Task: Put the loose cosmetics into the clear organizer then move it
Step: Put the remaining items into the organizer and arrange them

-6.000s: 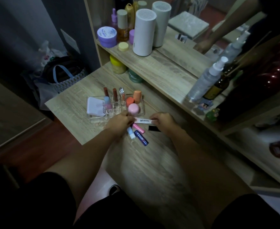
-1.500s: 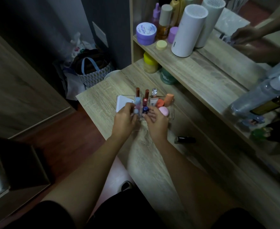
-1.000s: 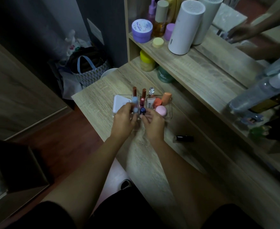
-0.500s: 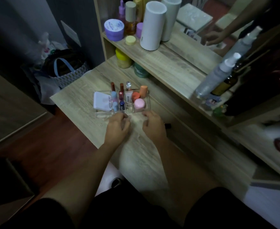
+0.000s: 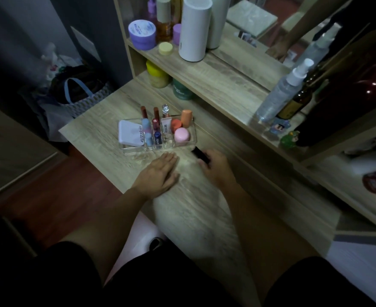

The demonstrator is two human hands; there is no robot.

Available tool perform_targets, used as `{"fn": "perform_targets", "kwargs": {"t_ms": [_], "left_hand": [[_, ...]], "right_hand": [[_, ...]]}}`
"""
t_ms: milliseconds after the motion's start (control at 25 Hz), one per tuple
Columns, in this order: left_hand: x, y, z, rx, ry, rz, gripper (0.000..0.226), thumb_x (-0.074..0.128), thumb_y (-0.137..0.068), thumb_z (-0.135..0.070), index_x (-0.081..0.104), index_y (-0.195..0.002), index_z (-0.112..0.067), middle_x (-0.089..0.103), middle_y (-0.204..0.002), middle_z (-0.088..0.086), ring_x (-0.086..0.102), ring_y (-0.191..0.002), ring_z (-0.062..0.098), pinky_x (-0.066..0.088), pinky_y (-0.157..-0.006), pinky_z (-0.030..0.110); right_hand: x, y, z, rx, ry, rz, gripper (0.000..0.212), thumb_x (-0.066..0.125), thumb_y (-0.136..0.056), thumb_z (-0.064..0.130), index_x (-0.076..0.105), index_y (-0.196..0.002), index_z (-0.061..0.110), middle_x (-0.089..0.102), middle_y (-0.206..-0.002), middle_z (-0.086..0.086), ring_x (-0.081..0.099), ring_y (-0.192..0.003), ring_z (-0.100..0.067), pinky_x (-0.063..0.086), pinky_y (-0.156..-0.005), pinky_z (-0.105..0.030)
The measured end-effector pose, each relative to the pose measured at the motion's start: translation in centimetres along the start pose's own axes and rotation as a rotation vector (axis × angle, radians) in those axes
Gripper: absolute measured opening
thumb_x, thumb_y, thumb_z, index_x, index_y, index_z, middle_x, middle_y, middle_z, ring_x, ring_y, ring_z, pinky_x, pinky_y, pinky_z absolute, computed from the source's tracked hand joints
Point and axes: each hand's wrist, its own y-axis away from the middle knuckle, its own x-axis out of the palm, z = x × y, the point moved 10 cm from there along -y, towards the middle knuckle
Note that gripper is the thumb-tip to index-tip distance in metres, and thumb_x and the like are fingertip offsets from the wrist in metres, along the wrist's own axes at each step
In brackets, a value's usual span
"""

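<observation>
The clear organizer (image 5: 183,145) stands on the wooden desk, holding a white compact (image 5: 130,135), several lip tubes, a dark blue stick (image 5: 158,138), a pink round pot (image 5: 181,134) and orange pieces. My left hand (image 5: 158,171) lies flat on the desk just in front of it, fingers apart, holding nothing. My right hand (image 5: 216,166) is to the right of it, fingers closed around a black tube (image 5: 200,154) whose end points toward the organizer's front right corner.
A raised shelf (image 5: 204,72) behind carries a tall white cylinder (image 5: 194,29), a purple jar (image 5: 142,33), bottles and a spray bottle (image 5: 282,91). Yellow (image 5: 157,75) and green (image 5: 181,90) jars sit under it. A bag (image 5: 80,94) lies on the floor at left.
Both hands have drawn back from the organizer. The left one now rests flat on the desk; the right one has taken hold of the black tube that lay on the desk.
</observation>
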Motion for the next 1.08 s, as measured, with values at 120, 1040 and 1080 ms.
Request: {"fn": "perform_targets", "kwargs": {"t_ms": [120, 1040, 1080], "left_hand": [[0.8, 0.4, -0.6, 0.031, -0.027, 0.021, 0.056, 0.046, -0.095, -0.032, 0.031, -0.144, -0.008, 0.032, -0.152, 0.014, 0.023, -0.144, 0.026, 0.015, -0.119, 0.033], [3.3, 2.3, 1.7, 0.063, -0.221, 0.081, 0.066, 0.028, -0.091, -0.049, 0.02, -0.147, -0.015, 0.023, -0.157, 0.006, 0.009, -0.144, 0.02, 0.016, -0.116, 0.041], [3.3, 2.2, 1.7, 0.063, -0.219, 0.074, 0.065, 0.029, -0.091, -0.048, 0.022, -0.147, -0.014, 0.024, -0.156, 0.006, 0.01, -0.144, 0.021, 0.017, -0.115, 0.041]], "right_hand": [[0.5, 0.0, 0.3, 0.1, -0.193, 0.016, 0.018, 0.067, -0.08, 0.016, 0.054, -0.092, 0.013, 0.062, -0.077, 0.001, 0.058, -0.065, -0.014, 0.046, -0.059, -0.029], [3.7, -3.9, 3.6, 0.161, -0.76, 0.142, 0.026, 0.051, -0.094, 0.003, 0.056, -0.116, -0.009, 0.061, -0.109, -0.016, 0.059, -0.092, -0.015, 0.05, -0.088, -0.029], [3.4, -4.0, 3.9, 0.127, -0.752, 0.13, 0.025, 0.054, -0.092, 0.002, 0.058, -0.116, -0.007, 0.061, -0.11, -0.016, 0.061, -0.09, -0.012, 0.052, -0.085, -0.025]]}}
